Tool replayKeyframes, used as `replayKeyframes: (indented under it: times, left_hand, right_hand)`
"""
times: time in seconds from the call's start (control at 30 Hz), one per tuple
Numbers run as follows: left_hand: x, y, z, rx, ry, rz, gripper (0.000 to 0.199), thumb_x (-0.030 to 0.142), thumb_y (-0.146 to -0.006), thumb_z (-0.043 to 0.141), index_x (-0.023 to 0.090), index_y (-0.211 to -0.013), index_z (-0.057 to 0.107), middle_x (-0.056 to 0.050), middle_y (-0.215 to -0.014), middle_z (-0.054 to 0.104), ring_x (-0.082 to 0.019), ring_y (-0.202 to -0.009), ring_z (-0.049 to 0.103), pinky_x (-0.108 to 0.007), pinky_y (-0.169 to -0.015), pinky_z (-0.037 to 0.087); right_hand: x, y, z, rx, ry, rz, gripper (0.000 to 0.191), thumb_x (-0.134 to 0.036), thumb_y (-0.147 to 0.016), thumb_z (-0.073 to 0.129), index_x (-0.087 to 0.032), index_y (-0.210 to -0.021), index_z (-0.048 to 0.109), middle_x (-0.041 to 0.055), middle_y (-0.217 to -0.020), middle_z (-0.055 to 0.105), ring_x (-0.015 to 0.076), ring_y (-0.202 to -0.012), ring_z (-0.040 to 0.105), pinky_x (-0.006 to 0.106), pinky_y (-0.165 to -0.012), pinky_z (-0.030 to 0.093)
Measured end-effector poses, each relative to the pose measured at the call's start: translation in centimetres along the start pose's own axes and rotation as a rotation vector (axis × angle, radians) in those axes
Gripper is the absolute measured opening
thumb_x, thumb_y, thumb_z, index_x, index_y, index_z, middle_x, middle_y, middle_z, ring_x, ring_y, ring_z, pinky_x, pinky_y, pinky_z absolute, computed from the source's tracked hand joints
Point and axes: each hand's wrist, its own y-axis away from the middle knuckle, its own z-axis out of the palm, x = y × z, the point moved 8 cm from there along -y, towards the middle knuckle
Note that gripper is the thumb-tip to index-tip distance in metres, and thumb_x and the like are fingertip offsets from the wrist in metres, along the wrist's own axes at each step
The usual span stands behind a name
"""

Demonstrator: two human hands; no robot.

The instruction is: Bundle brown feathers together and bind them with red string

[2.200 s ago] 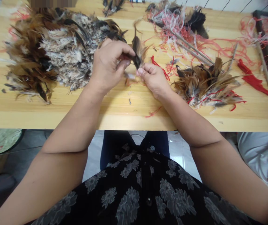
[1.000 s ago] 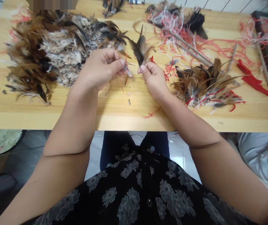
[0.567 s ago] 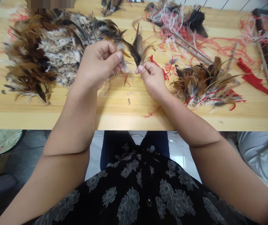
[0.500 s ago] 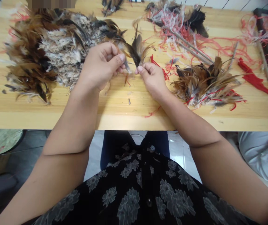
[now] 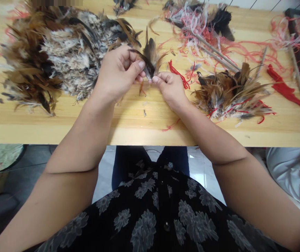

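Near the centre of the frame, the left hand (image 5: 121, 68) grasps a dark feather (image 5: 149, 68) between thumb and fingers, and the right hand (image 5: 171, 87) pinches a small bunch (image 5: 150, 51) of feathers by its base. The two bases meet just left of the right thumb; whether they touch is hard to tell. The pinch looks narrow, so a loosened right thumb could let the bunch fan out or drop, and the thin quills could slip out of line or bend if pressed unevenly.

The large heap (image 5: 70, 56) at upper left crowds the left hand, and loose feathers could snag there. Red yarn (image 5: 177, 74) lies just beyond the right hand, a brown pile (image 5: 225, 87) fills the counter (image 5: 150, 134) at right, and sticks (image 5: 216, 54) and tangled ribbons (image 5: 189, 26) clutter the upper right.
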Motion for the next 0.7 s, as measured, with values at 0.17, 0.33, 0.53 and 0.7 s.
replayKeyframes:
  times: [0.17,0.33,0.53,0.7]
  left_hand:
    - [0.1,0.1,0.0,0.0,-0.016,0.005,0.048,0.072,-0.083,0.084,0.033,-0.085,0.057,-0.004,-0.084,0.08,-0.031,-0.082,0.079,-0.055,-0.086,0.07]
    - [0.0,0.1,0.0,-0.011,-0.02,-0.009,0.048,0.069,-0.083,0.084,0.033,-0.085,0.052,-0.003,-0.083,0.079,-0.029,-0.081,0.076,-0.053,-0.086,0.069]
    - [-0.2,0.1,0.6,-0.031,-0.006,0.004,0.045,0.064,-0.082,0.085,0.033,-0.083,0.053,-0.003,-0.081,0.079,-0.031,-0.079,0.077,-0.055,-0.082,0.067]
    - [-0.4,0.1,0.3,-0.042,0.05,-0.003,0.046,0.063,-0.079,0.091,0.033,-0.088,0.057,-0.002,-0.085,0.077,-0.03,-0.083,0.077,-0.055,-0.088,0.067]
  right_hand:
    - [-0.2,0.1,0.1,-0.007,-0.019,0.028,0.053,-0.067,-0.113,0.074,-0.02,-0.088,0.071,0.0009,-0.084,0.068,0.0199,-0.095,0.071,0.038,-0.099,0.067]
    - [-0.8,0.3,0.3,-0.032,-0.03,0.03,0.05,-0.062,-0.113,0.076,-0.02,-0.087,0.068,0.0,-0.081,0.064,0.0189,-0.095,0.069,0.036,-0.098,0.066]
    - [-1.6,0.6,0.5,-0.069,-0.042,0.012,0.041,-0.051,-0.112,0.08,-0.022,-0.086,0.067,0.001,-0.086,0.069,0.0199,-0.098,0.069,0.036,-0.102,0.063]
    - [-1.5,0.4,0.3,-0.062,0.024,0.0,0.036,-0.04,-0.117,0.071,-0.023,-0.086,0.064,0.0008,-0.085,0.065,0.0199,-0.097,0.066,0.038,-0.106,0.064]
